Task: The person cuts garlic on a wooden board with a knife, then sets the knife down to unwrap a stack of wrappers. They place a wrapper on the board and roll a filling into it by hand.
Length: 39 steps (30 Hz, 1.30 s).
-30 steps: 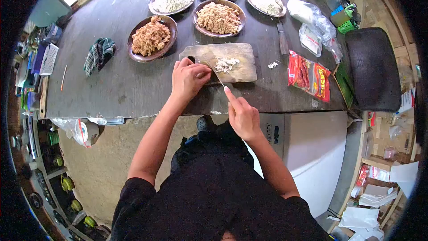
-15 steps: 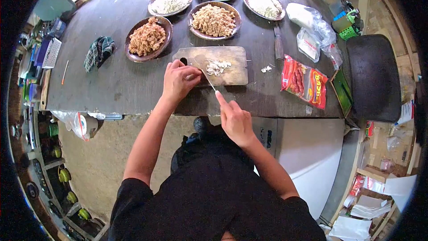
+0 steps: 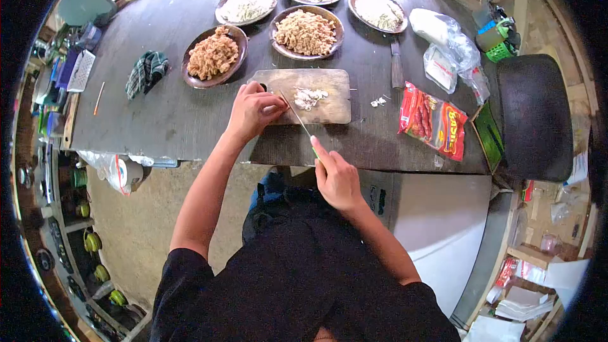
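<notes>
Slices of pale food [image 3: 310,98] lie on the wooden cutting board [image 3: 335,104], near centre of the frame. Beside them, left hand [image 3: 253,111] closes on a small piece, too hidden to name. Right hand [image 3: 337,180] wraps the knife [image 3: 300,118]; safe slicing wants fingertips curled behind its blade.

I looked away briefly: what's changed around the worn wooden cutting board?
The right hand has drawn back slightly toward the body with the thin metal knife. Nothing was visibly picked up or released. The left hand stays at the cutting board, fingertips beside the blade; the five brown plates of food stayed put.
</notes>
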Motion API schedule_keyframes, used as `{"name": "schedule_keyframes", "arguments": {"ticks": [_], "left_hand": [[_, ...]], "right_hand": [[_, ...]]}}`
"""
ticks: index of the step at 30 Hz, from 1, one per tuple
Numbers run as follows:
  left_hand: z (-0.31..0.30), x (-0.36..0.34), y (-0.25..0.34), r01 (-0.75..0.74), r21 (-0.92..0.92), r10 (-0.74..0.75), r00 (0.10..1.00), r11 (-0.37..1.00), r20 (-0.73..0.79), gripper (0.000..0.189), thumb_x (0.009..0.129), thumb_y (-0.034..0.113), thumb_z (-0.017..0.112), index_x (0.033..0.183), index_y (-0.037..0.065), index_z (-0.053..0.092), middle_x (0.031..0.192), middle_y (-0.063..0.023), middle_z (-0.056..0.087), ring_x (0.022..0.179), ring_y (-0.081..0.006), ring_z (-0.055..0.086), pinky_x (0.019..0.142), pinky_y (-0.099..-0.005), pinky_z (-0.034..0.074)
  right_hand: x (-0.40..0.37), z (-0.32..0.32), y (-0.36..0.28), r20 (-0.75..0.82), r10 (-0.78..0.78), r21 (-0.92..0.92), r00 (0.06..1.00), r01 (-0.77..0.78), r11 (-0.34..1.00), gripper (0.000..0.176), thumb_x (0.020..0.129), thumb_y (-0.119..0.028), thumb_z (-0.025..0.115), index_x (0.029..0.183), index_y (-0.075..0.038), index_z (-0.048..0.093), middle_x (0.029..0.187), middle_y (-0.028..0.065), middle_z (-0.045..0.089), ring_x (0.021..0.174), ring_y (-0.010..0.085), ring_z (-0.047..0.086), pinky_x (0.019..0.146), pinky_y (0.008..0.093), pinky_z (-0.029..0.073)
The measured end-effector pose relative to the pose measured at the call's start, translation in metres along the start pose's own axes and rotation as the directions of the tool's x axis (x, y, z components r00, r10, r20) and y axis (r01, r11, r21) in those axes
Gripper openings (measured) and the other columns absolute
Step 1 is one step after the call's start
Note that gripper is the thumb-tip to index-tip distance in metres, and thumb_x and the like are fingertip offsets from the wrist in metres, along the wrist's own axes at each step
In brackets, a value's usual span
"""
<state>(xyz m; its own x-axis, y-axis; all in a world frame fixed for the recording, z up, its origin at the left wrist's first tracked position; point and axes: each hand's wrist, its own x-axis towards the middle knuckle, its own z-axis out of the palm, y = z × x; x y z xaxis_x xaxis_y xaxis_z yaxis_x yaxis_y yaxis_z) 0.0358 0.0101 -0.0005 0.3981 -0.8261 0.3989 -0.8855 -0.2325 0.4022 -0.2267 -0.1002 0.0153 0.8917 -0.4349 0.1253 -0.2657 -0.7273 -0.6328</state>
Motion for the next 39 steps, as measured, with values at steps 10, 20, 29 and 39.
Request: {"name": "schedule_keyframes", "arguments": {"ticks": [10, 20, 29, 39], "left_hand": [[-0.003, 0.009, -0.012, -0.082, -0.064, 0.084, 0.996, 0.995, 0.039, 0.011, 0.078, 0.03, 0.083, 0.086, 0.023, 0.082, 0.09, 0.0088, 0.077, 0.088, -0.0183, 0.06, 0.085, -0.0349, 0.044], [-0.007, 0.035, -0.046, -0.416, -0.187, 0.439, 0.892, 0.89, 0.105, 0.009, 0.079, 0.026, 0.079, 0.087, 0.023, 0.081, 0.086, 0.0052, 0.076, 0.087, -0.0196, 0.06, 0.085, -0.0344, 0.045], [0.003, 0.045, -0.059, -0.521, -0.26, 0.56, 0.823, 0.813, 0.101, 0.012, 0.084, 0.028, 0.075, 0.093, 0.022, 0.081, 0.092, 0.0037, 0.077, 0.093, -0.0218, 0.059, 0.087, -0.0359, 0.045], [-0.004, 0.05, -0.056, -0.426, -0.244, 0.475, 0.857, 0.871, 0.197, 0.014, 0.084, 0.03, 0.074, 0.093, 0.022, 0.082, 0.09, 0.001, 0.077, 0.094, -0.0228, 0.06, 0.088, -0.0371, 0.048]], "right_hand": [[-0.005, 0.044, -0.048, -0.112, 0.181, -0.147, 0.977, -0.196, 0.969, 0.057, 0.096, -0.012, 0.062, 0.152, -0.021, 0.053, 0.079, 0.0137, 0.057, 0.066, 0.0366, 0.063, 0.061, 0.0484, 0.052], [-0.012, 0.103, -0.106, -0.431, 0.357, -0.091, 0.829, -0.433, 0.897, 0.06, 0.095, -0.012, 0.064, 0.153, -0.022, 0.051, 0.078, 0.0117, 0.056, 0.063, 0.0343, 0.061, 0.057, 0.0455, 0.052], [-0.01, 0.132, -0.136, -0.467, 0.436, -0.022, 0.77, -0.503, 0.864, 0.062, 0.095, -0.008, 0.066, 0.154, -0.021, 0.051, 0.08, 0.0164, 0.057, 0.071, 0.0372, 0.061, 0.064, 0.0479, 0.049], [0.007, 0.138, -0.137, -0.507, 0.402, -0.221, 0.762, -0.566, 0.795, 0.059, 0.097, -0.013, 0.062, 0.155, -0.018, 0.049, 0.081, 0.0143, 0.059, 0.063, 0.0361, 0.065, 0.056, 0.0472, 0.054]]}}
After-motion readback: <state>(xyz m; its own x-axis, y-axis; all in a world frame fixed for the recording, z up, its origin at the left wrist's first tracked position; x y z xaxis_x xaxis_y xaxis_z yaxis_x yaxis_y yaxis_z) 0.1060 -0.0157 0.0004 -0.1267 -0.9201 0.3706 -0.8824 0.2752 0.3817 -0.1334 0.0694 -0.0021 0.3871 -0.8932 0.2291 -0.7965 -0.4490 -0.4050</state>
